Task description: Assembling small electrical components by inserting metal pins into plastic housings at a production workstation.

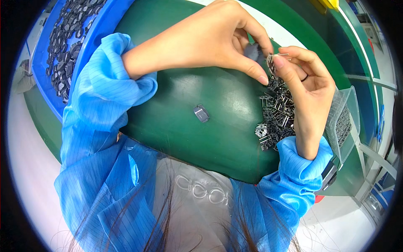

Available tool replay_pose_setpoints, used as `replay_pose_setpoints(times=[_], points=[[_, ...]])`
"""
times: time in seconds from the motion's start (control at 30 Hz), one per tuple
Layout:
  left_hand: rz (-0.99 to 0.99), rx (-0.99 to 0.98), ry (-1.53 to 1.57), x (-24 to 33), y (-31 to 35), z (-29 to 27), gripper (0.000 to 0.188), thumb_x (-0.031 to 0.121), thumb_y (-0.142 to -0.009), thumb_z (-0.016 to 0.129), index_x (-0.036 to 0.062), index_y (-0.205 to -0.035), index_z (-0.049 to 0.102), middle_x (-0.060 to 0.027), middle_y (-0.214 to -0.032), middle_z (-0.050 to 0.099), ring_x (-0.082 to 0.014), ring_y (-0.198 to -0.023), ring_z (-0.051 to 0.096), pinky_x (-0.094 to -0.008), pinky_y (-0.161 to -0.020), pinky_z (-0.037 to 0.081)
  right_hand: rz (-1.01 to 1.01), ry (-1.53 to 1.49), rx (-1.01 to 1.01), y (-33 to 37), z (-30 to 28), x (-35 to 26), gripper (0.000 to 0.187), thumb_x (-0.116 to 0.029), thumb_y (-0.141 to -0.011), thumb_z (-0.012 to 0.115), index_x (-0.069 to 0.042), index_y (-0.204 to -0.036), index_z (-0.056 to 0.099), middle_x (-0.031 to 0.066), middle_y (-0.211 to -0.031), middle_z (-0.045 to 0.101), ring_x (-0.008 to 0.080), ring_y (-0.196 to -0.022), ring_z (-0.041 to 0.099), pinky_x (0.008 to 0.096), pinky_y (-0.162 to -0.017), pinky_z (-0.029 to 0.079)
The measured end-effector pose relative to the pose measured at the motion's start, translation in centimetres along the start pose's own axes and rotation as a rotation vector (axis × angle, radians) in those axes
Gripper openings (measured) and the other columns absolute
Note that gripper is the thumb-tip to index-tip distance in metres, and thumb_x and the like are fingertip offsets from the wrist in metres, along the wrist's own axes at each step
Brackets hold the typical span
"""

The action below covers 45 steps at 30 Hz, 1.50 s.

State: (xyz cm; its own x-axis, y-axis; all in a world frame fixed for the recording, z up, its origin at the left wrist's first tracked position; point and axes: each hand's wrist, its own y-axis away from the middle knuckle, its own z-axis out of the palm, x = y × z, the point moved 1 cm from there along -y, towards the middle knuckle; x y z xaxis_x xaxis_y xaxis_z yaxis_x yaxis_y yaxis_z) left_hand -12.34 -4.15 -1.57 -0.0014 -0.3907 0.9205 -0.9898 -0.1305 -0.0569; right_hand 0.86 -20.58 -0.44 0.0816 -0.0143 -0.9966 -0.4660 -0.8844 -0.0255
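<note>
My left hand (pixel 222 40) reaches across from the left, its thumb and index finger curved and apart. A smooth grey piece (pixel 252 52) shows within its curled fingers; its exact kind is partly hidden. Facing it, my right hand (pixel 308 77) pinches a small metal-pronged part (pixel 270 64) between thumb and index finger, close to the left index fingertip. Beneath the hands is a pile of small black parts with metal prongs (pixel 279 107). One loose grey plastic cover (pixel 201 113) lies on the green table mat (pixel 180 138).
A blue bin (pixel 90 46) holding many dark plastic pieces (pixel 67 54) stands at the left. To the right of my right wrist is a clear plastic tray (pixel 350 122) with a dark granular-looking mass inside. Something yellow (pixel 329 4) sits at the far right.
</note>
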Motion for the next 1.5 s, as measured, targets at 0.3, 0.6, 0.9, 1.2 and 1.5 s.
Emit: replay_pose_setpoints(times=[0.3, 0.6, 0.9, 1.2, 1.5], points=[[-0.094, 0.190, 0.392, 3.2, -0.2, 0.4, 0.035, -0.001, -0.078, 0.080, -0.0038, -0.109, 0.065, -0.0121, -0.098, 0.070, -0.0160, -0.084, 0.071, -0.0267, -0.079, 0.060, -0.085, 0.222, 0.098, 0.1, 0.1, -0.8, 0.020, 0.004, -0.086, 0.074, 0.004, -0.105, 0.069, 0.0083, -0.096, 0.071, 0.0134, -0.091, 0.068, 0.0241, -0.085, 0.052], [-0.032, 0.095, 0.478, -0.2, 0.3, 1.0, 0.028, -0.004, -0.075, 0.082, -0.0031, -0.097, 0.065, -0.0110, -0.096, 0.070, -0.0161, -0.088, 0.071, -0.0246, -0.075, 0.059, -0.348, 0.548, 0.152, 0.6, 0.8, -1.4, 0.016, 0.006, -0.081, 0.077, 0.003, -0.096, 0.072, 0.0086, -0.094, 0.073, 0.0148, -0.087, 0.071, 0.0259, -0.081, 0.057], [0.054, 0.232, 0.174, 0.3, 0.5, 2.1, 0.027, -0.008, -0.072, 0.082, -0.0033, -0.092, 0.064, -0.0139, -0.100, 0.071, -0.0186, -0.088, 0.072, -0.0305, -0.081, 0.061, -0.417, 0.646, 0.124, 0.5, 0.4, -1.0, 0.016, 0.006, -0.080, 0.077, 0.004, -0.094, 0.072, 0.0073, -0.089, 0.071, 0.0148, -0.085, 0.070, 0.0267, -0.081, 0.057], [1.014, 0.244, -0.392, 0.4, -1.6, -0.5, 0.028, -0.002, -0.070, 0.082, -0.0017, -0.093, 0.066, -0.0108, -0.092, 0.068, -0.0213, -0.080, 0.067, -0.0282, -0.065, 0.053, 0.163, -0.104, -0.264, 0.1, -0.5, -0.3, 0.031, -0.013, -0.097, 0.065, 0.003, -0.122, 0.059, 0.0085, -0.110, 0.067, 0.0147, -0.098, 0.066, 0.0306, -0.086, 0.055], [0.764, 0.299, -0.247, -0.1, -5.1, 0.0, 0.029, -0.003, -0.071, 0.076, 0.0008, -0.099, 0.068, -0.0130, -0.091, 0.065, -0.0299, -0.082, 0.064, -0.0324, -0.069, 0.052, -0.113, 0.478, 0.049, -1.3, -2.6, -0.1, 0.029, -0.020, -0.095, 0.069, -0.004, -0.119, 0.067, 0.0059, -0.103, 0.070, 0.0133, -0.094, 0.067, 0.0259, -0.074, 0.053]])
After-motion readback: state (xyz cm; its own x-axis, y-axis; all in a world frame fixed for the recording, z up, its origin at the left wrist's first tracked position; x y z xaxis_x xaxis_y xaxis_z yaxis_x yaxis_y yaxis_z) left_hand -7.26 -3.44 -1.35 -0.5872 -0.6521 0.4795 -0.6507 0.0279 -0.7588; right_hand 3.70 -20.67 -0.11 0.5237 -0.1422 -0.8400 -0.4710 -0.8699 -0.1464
